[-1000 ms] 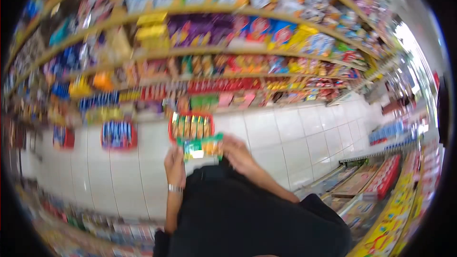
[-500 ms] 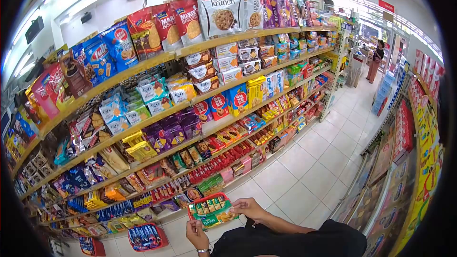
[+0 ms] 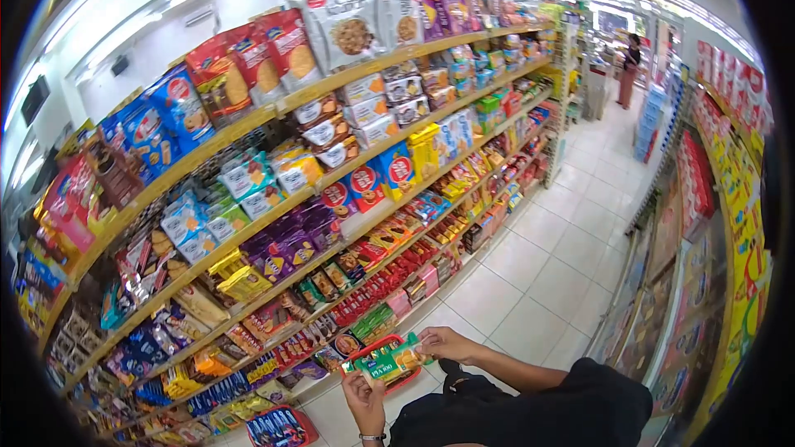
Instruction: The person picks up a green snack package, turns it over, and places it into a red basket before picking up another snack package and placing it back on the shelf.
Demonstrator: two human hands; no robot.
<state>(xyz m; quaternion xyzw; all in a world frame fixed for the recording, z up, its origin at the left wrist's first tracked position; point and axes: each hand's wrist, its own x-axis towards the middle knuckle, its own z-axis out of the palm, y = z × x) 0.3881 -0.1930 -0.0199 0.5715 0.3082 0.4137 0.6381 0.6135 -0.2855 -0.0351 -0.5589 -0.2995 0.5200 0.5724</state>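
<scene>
A green biscuit pack [image 3: 387,364] is stretched level between my two hands, its printed face turned up towards me. My left hand [image 3: 364,396], with a band at the wrist, pinches the left end. The fingers of my right hand [image 3: 445,344] close on the right end. Right below the pack is a red basket [image 3: 406,386], its rim showing around it; the pack and my hands hide most of what lies inside.
A long shelf [image 3: 273,112] of packed biscuits and snacks runs along my left. Another red basket [image 3: 308,424] with blue packs stands on the floor. The tiled aisle [image 3: 530,281] leads towards a person [image 3: 629,70] standing far off. More stocked shelving [image 3: 720,223] lines the right.
My left hand has come up to the pack's left end and now grips it. The pack now covers the row of packs seen in the basket before. The view has tilted and shifted.
</scene>
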